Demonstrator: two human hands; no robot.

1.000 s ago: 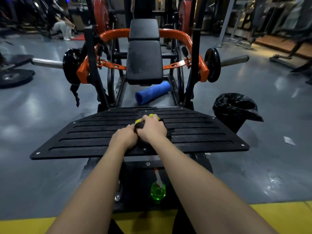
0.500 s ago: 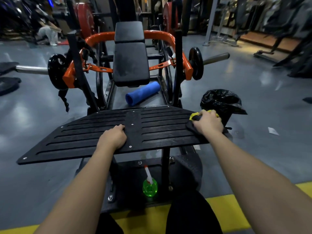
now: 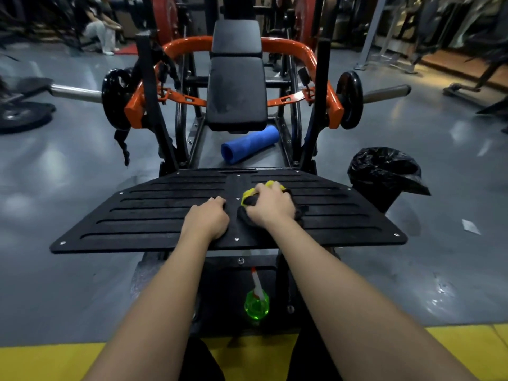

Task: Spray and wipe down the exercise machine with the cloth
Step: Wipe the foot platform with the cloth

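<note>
The exercise machine has a black ribbed footplate (image 3: 154,215) in front of me, an orange frame (image 3: 299,50) and a black padded seat (image 3: 236,94) behind it. My right hand (image 3: 270,204) grips a bunched yellow and dark cloth (image 3: 248,198) and presses it onto the middle of the footplate. Just to its left, my left hand (image 3: 207,221) rests on the plate with curled fingers, holding nothing that I can see. A green spray bottle (image 3: 256,305) with a white and red nozzle stands below the plate on the machine's base.
A rolled blue mat (image 3: 248,145) lies on the machine's floor under the seat. A bin lined with a black bag (image 3: 384,174) stands right of the footplate. Weight plates (image 3: 349,99) hang on the side bars. A yellow strip (image 3: 55,361) crosses the floor near me. A person crouches far back left.
My right hand has slid the cloth from the plate's right edge back to its middle. The left hand has stayed on the plate, now close beside the right.
</note>
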